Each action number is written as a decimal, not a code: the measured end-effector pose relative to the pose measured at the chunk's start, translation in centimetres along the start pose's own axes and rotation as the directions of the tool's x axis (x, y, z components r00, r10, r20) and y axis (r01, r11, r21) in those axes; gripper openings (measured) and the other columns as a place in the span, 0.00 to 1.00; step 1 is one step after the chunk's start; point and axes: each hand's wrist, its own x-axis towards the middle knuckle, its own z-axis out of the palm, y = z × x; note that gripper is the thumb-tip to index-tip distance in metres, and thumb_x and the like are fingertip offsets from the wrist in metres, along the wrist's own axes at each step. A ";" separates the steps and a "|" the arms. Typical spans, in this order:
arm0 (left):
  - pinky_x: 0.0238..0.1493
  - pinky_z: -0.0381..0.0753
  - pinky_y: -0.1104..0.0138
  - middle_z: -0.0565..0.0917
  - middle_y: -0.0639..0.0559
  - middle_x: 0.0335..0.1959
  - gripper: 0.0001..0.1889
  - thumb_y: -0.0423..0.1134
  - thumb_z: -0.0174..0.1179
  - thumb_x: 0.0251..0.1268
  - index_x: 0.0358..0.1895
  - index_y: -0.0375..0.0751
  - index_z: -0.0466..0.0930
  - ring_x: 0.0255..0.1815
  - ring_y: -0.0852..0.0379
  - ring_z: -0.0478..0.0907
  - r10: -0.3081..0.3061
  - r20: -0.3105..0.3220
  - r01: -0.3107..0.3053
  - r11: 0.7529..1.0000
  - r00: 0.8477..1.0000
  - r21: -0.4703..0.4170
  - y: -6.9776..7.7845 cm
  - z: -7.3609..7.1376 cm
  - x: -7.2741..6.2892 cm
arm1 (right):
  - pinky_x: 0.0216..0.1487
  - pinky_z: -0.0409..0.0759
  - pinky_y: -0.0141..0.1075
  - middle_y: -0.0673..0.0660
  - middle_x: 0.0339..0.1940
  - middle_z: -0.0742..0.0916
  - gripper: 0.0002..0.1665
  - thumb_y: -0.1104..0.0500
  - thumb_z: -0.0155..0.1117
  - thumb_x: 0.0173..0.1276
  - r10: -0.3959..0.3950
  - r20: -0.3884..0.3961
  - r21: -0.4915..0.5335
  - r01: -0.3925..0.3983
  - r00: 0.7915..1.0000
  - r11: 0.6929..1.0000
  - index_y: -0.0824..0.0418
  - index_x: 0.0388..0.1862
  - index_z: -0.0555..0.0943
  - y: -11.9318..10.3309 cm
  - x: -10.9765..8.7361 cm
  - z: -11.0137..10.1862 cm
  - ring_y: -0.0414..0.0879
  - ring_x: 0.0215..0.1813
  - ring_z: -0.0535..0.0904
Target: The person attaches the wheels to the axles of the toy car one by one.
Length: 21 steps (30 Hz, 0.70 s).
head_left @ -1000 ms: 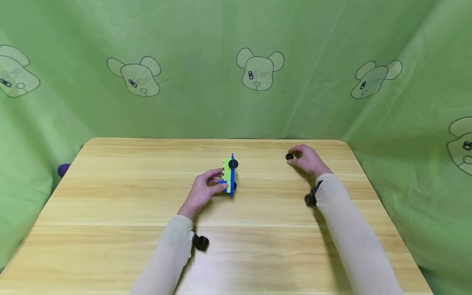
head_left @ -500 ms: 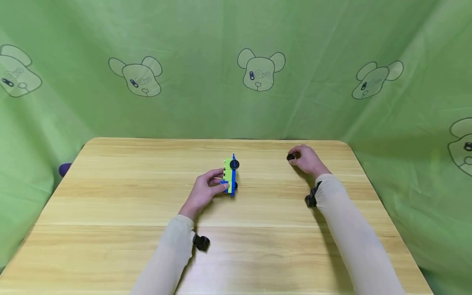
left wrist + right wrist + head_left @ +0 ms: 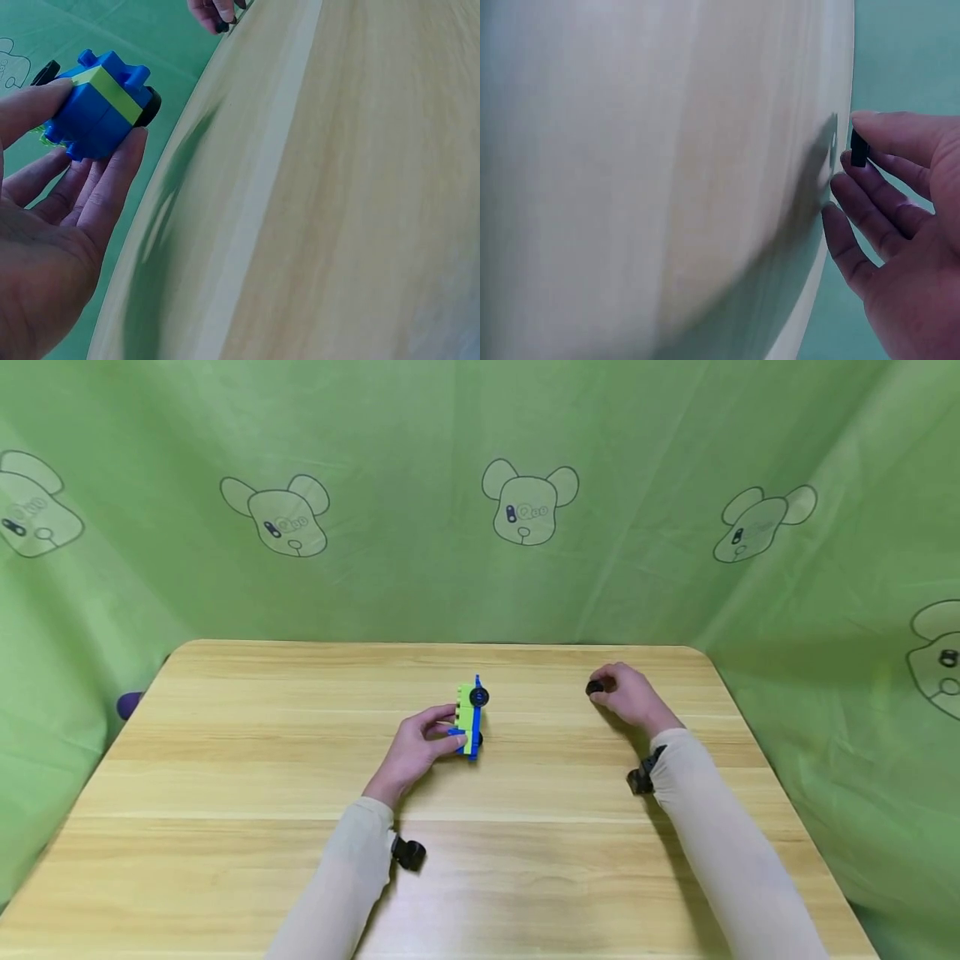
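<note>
My left hand (image 3: 411, 750) holds a toy car (image 3: 467, 718) built of lime-green and blue bricks, tipped on its side with a black wheel (image 3: 478, 697) facing up. In the left wrist view, the thumb and fingers grip the blue end of the car (image 3: 101, 109), and black wheels show on both sides of it. Over the back right of the table, my right hand (image 3: 632, 697) pinches a small black wheel (image 3: 595, 687). Seen from the right wrist, that wheel (image 3: 859, 148) stands edge-on between thumb and fingertips.
Both hands are over a light wood table (image 3: 525, 860). Behind it and at the sides hangs a green curtain (image 3: 420, 568) printed with bear heads. A purple round thing (image 3: 129, 705) shows past the table's left edge. Black cameras (image 3: 409, 854) sit on both wrists.
My right hand has shifted slightly toward me and to the right, and the wheel in it has turned a little. The left hand and the toy car stay nearly in place.
</note>
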 end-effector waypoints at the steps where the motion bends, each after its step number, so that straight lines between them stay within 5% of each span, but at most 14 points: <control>1: 0.50 0.81 0.64 0.79 0.44 0.53 0.29 0.30 0.69 0.59 0.65 0.34 0.73 0.53 0.48 0.77 -0.001 0.002 0.001 1.000 1.000 0.003 0.0 0.0 0.0 | 0.59 0.69 0.57 0.69 0.49 0.79 0.19 0.65 0.64 0.67 -0.002 0.000 0.006 0.002 1.000 1.000 0.72 0.56 0.77 -0.2 -0.2 0.0 0.63 0.53 0.74; 21: 0.53 0.79 0.64 0.79 0.42 0.53 0.28 0.27 0.67 0.58 0.64 0.32 0.73 0.54 0.47 0.77 -0.013 -0.055 0.013 1.000 0.998 -0.010 0.5 0.4 -0.2 | 0.53 0.79 0.52 0.66 0.51 0.77 0.22 0.71 0.64 0.64 -0.100 -0.038 0.033 0.101 0.994 0.994 0.73 0.57 0.76 -4.4 -3.2 -0.2 0.61 0.50 0.77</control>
